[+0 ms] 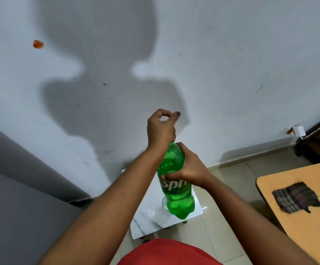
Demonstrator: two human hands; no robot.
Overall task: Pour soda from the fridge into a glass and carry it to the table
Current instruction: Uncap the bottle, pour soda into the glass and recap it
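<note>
Nearest the camera, below the green soda bottle (174,190), a band of red clothing (166,252) fills the bottom edge. Both bare forearms reach up from there toward the bottle.

The bottle stands roughly upright, its white lettering facing the camera. Whether its base touches the small white marble-patterned table (151,220) beneath it cannot be told. Just behind the bottle's base, on that table, part of a clear glass (164,203) shows, mostly hidden by the bottle.

The right hand (190,169) is clamped around the bottle's shoulder, fingers wrapped over the label's upper edge and thumb up near the neck. The left hand (162,127) sits at the bottle's top, covering the neck; its fingers are curled together with thumb and forefinger closing a small ring. What they hold, if anything, cannot be told.

Right of the bottle, a tan wooden table (308,232) carries a dark checked cloth (298,199). Left of the bottle rises a grey fridge side (21,188). Behind the bottle, the white wall (231,54) bears the person's shadow and a small orange mark (38,44); to the far right, a white charger (298,131) is plugged in low down.
</note>
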